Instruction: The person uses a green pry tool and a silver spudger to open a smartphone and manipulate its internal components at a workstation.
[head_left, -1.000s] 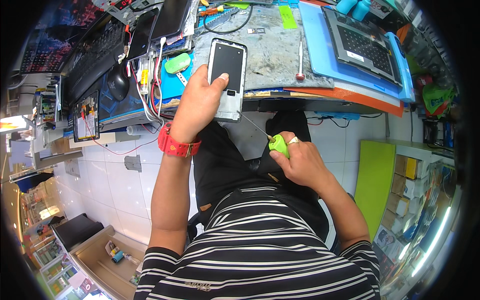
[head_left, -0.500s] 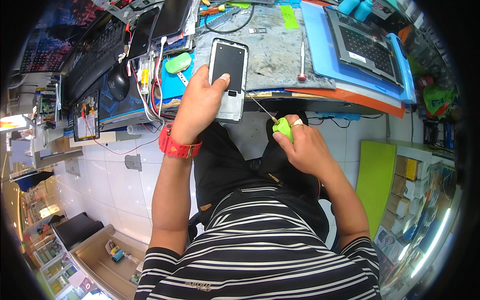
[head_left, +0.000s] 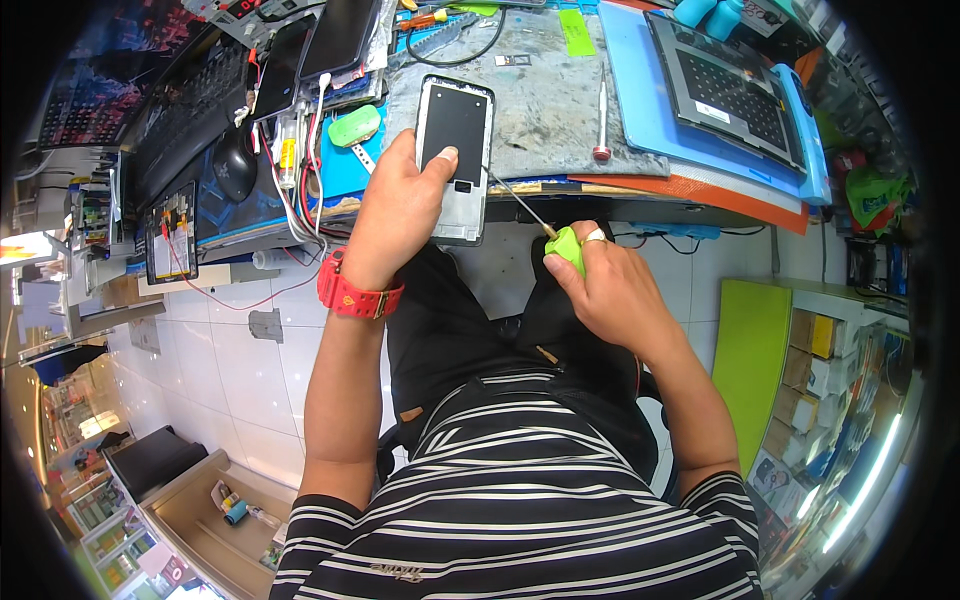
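Observation:
My left hand (head_left: 402,215) is closed round a phone frame (head_left: 455,115), dark inside with a silver lower part, its thumb pressed on the inner face. The frame is held upright at the bench's front edge. In my right hand (head_left: 618,295) is a screwdriver-like tool (head_left: 564,248) with a bright green handle and a thin metal shaft. The shaft points up and left, its tip at the frame's right edge. Whether the tip touches or lies behind that edge, I cannot tell. My right fingers wrap the handle and hide part of it.
On the grey work mat (head_left: 545,110) lies a silver screwdriver (head_left: 602,115) with a red end. To the right, a dark panel (head_left: 728,95) rests on a blue sheet (head_left: 640,85). Cables, a green oval case (head_left: 354,126), a mouse (head_left: 235,168) and phones (head_left: 340,35) crowd the left.
The phone frame has shifted very slightly left. The green handle has turned and risen a little in my right hand, with the shaft still reaching toward the frame's right edge.

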